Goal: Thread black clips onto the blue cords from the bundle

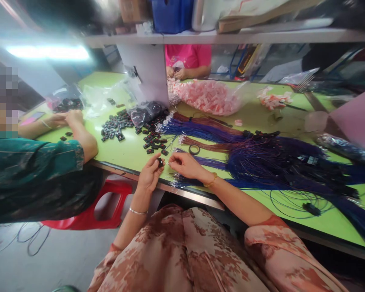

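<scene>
Between the thumb and fingers of my left hand (151, 173) is a small black plastic connector housing (160, 162), held over the table's front edge. Just to its right, my right hand (185, 164) has its fingertips pinched together. A thin wire end seems to be between them, though it is too small to make out surely. Blue and brown wires with silvery terminal tips (177, 180) lie beside and under my right hand. Loose black housings (154, 142) are scattered beyond my left hand, near a pile of grey-black ones (117, 125).
A roll of black tape (194, 150) lies beyond my right hand. Bundled blue wires (249, 160) cover the right side. Behind are a bag of pink parts (208, 97) and a white upright panel (146, 73) under a shelf (261, 37). Co-workers sit at left, by a red stool (121, 198), and opposite.
</scene>
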Demonstrator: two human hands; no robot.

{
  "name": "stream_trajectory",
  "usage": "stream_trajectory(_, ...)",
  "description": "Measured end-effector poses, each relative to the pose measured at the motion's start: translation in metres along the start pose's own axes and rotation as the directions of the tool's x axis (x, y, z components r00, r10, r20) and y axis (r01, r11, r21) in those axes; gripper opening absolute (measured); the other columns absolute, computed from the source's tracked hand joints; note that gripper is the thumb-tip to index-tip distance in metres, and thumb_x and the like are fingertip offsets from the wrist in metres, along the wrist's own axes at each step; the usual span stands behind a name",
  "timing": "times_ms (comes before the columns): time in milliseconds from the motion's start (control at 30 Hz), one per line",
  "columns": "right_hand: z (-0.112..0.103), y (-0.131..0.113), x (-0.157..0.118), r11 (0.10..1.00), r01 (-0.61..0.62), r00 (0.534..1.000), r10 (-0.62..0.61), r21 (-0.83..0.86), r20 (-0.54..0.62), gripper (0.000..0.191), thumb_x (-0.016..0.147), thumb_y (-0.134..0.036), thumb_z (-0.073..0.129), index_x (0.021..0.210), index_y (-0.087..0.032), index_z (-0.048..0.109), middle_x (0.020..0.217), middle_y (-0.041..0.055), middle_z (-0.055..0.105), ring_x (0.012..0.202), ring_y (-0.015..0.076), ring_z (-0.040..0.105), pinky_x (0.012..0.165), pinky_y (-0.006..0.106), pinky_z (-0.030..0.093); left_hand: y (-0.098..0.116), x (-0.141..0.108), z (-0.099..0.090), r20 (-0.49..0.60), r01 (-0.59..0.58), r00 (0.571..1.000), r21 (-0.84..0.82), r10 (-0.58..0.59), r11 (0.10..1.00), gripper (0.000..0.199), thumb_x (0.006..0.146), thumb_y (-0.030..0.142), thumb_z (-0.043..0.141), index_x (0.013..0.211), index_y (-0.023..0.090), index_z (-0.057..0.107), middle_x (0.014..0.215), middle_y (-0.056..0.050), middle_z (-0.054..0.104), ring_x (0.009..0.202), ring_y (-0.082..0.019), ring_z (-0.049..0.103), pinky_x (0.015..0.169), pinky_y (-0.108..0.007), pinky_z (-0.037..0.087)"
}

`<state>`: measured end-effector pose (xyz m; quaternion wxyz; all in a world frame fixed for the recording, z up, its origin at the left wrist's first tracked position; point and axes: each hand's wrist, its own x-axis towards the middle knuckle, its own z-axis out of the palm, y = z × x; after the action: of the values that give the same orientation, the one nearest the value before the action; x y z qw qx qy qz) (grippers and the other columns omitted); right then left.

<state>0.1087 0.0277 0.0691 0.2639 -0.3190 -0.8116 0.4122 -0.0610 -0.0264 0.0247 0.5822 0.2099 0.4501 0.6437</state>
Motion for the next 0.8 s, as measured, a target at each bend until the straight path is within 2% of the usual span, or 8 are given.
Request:
stream_trajectory(133,0.002,-0.004,-0.003,1.0,-0.012,0.998,0.011,-0.021,-0.056,0.01,0.076,-0.022,0.052,0.07,-0.016,0.056,0.061,-0.0037,0.053,0.056,0.0084,0.043,0.055,0.021,0.031,-0.003,-0.007,0.007,0.072,0.04,0.997,-0.013,-0.039,0.999,0.028,0.074,0.021,0.069,0.101,0.018,0.064,0.09,-0.004,0.067,0.077,-0.01,0.063,0.07,-0.021,0.051)
stream_trajectory(267,0.001,-0.002,-0.011,0.99,0.051,0.989,-0.069,-0.135,-0.134,0.009,0.076,-0.022,0.054,0.068,-0.017,0.054,0.066,-0.0012,0.055,0.06,0.0097,0.044,0.057,0.021,0.031,-0.005,-0.01,0.012,0.113,0.091,0.99,-0.04,-0.086,0.995,0.024,0.075,0.02,0.068,0.098,0.016,0.064,0.091,-0.005,0.067,0.075,-0.01,0.063,0.068,-0.021,0.051)
stream_trajectory(533,0.003,0.003,-0.016,0.947,0.144,0.975,-0.186,-0.287,-0.123,0.006,0.078,-0.02,0.053,0.072,-0.017,0.053,0.073,0.0024,0.057,0.067,0.0128,0.048,0.063,0.024,0.034,-0.006,-0.012,0.021,0.128,0.131,0.984,-0.06,-0.122,0.99,0.024,0.072,0.017,0.071,0.095,0.014,0.066,0.084,-0.003,0.067,0.068,-0.007,0.06,0.064,-0.017,0.05)
stream_trajectory(633,0.003,0.005,-0.017,0.895,0.2,0.962,-0.257,-0.4,-0.093,0.007,0.081,-0.018,0.05,0.075,-0.017,0.054,0.074,0.0038,0.057,0.07,0.0147,0.048,0.065,0.026,0.034,-0.006,-0.013,0.022,0.12,0.111,0.987,-0.022,-0.107,0.994,0.025,0.071,0.02,0.073,0.094,0.014,0.065,0.082,-0.002,0.066,0.067,-0.007,0.06,0.064,-0.018,0.051)
stream_trajectory(800,0.008,0.01,-0.018,0.734,0.294,0.929,-0.369,-0.612,0.003,0.018,0.087,-0.022,0.044,0.076,-0.016,0.056,0.074,0.009,0.056,0.071,0.0186,0.045,0.061,0.03,0.031,-0.01,-0.013,0.023,0.068,0.076,0.995,0.015,-0.077,0.997,0.027,0.066,0.023,0.077,0.088,0.015,0.065,0.078,0.0,0.064,0.062,-0.006,0.058,0.061,-0.017,0.051)
